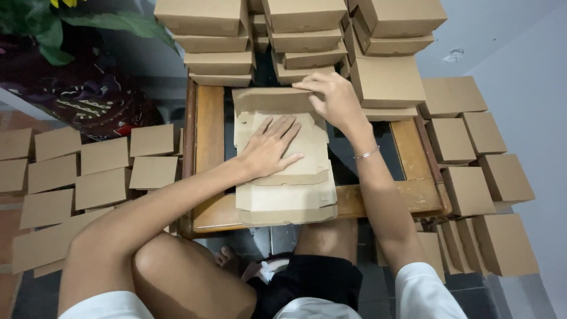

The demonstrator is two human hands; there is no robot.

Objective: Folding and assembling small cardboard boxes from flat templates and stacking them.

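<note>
A stack of flat brown cardboard box blanks (289,198) lies on a small wooden table (209,124) in front of me. My left hand (271,147) presses flat on the top blank, fingers spread. My right hand (333,97) pinches the far flap of that top blank (269,100) and holds it folded up. A thin bracelet sits on my right wrist.
Folded brown boxes are stacked high at the table's far edge (301,35). More folded boxes cover the floor at the left (100,171) and the right (472,159). A leafy plant and dark patterned cloth (88,106) sit at the far left. My knees are below the table.
</note>
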